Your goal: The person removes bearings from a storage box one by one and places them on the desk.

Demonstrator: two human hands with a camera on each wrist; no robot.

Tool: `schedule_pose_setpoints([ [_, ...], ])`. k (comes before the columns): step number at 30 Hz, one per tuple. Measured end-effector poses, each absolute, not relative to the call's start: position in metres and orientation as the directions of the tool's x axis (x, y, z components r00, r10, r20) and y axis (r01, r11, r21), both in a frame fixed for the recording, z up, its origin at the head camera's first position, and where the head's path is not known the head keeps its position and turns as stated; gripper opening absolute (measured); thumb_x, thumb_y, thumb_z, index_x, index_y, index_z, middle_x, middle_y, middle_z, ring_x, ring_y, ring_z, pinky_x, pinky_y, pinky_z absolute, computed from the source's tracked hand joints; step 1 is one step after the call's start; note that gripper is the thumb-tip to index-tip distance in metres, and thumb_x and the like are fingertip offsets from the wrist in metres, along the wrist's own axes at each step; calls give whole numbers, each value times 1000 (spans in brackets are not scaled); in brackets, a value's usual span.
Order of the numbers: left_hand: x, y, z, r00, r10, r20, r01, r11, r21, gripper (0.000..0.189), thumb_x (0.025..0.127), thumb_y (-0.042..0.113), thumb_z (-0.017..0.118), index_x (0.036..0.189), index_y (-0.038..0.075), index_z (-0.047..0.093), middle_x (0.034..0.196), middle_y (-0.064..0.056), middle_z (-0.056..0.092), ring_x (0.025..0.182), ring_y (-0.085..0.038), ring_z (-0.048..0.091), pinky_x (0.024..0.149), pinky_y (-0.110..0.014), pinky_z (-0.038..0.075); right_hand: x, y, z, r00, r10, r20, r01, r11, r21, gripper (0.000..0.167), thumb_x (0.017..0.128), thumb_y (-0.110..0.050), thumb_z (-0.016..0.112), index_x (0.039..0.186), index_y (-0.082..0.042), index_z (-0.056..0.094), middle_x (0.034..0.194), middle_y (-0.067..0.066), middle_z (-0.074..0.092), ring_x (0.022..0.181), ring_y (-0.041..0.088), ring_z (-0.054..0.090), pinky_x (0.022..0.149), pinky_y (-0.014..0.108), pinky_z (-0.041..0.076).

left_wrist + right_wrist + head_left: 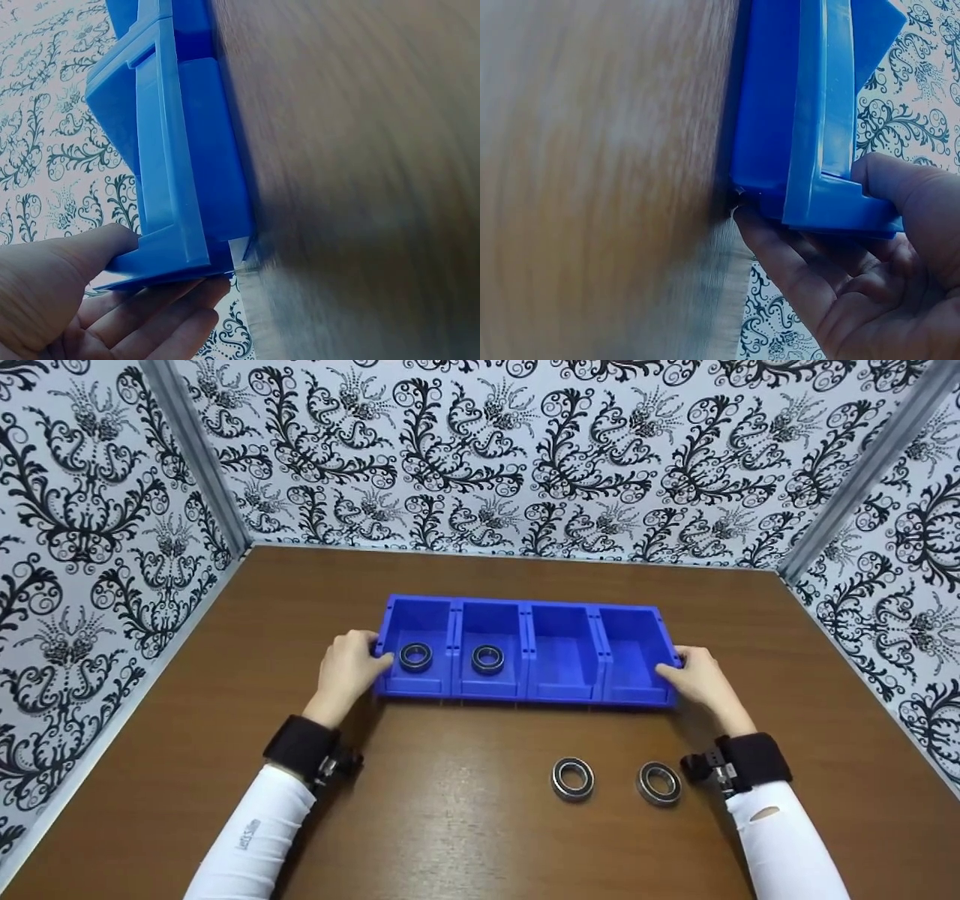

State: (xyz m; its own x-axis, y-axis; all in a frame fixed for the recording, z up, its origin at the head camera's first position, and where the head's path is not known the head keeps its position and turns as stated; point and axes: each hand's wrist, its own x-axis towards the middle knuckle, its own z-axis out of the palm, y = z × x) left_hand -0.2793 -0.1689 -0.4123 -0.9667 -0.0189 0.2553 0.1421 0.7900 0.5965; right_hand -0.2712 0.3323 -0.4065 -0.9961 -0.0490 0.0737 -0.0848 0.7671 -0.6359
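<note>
A long blue parts bin (564, 693), divided into several compartments in a row, sits across the middle of the table. At its left end my left hand (350, 666) grips the side wall, thumb over the rim and fingers (161, 319) under the outside. My right hand (702, 681) holds the opposite end the same way, its thumb (889, 176) on the rim. One ball bearing (415, 669) lies in the leftmost compartment and another bearing (488, 670) in the compartment beside it. The two right-hand compartments hold nothing.
Two more bearings, a left one (572, 796) and a right one (660, 801), lie flat on the brown wooden table (450, 825) in front of the bin. Patterned panels (480, 472) enclose the table at the back and both sides.
</note>
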Motion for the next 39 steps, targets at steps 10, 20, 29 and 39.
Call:
schedule_pose_setpoints([
  [10,-278,-169,-410,-970,-33,239,115,809,576,31,83,20,74,109,3,77,99,-21,73,83,-43,70,69,-58,53,-271,334,-407,-995,-75,66,-100,761,-641,43,95,-7,58,128,21,55,96,24,70,63,12,54,55,24,41],
  [20,-274,-168,-404,-976,-50,214,71,850,522,42,86,32,78,118,6,75,106,-20,73,92,-44,70,70,-59,52,-272,334,-406,-996,-69,51,-85,766,-637,46,96,-8,58,130,21,53,105,30,68,68,13,56,58,24,43],
  [29,-272,-168,-401,-976,-39,213,75,860,504,47,86,34,79,121,3,73,112,-21,72,95,-44,69,72,-59,53,-272,335,-407,-996,-74,57,-93,766,-636,46,95,-9,59,128,21,54,108,32,67,71,14,58,60,23,45],
  [39,-268,-168,-389,-967,-25,255,109,861,497,45,83,33,82,117,5,75,108,-17,74,93,-43,70,69,-59,54,-272,334,-408,-996,-62,58,-84,769,-633,43,94,-8,58,128,20,56,105,30,68,70,14,56,59,23,43],
])
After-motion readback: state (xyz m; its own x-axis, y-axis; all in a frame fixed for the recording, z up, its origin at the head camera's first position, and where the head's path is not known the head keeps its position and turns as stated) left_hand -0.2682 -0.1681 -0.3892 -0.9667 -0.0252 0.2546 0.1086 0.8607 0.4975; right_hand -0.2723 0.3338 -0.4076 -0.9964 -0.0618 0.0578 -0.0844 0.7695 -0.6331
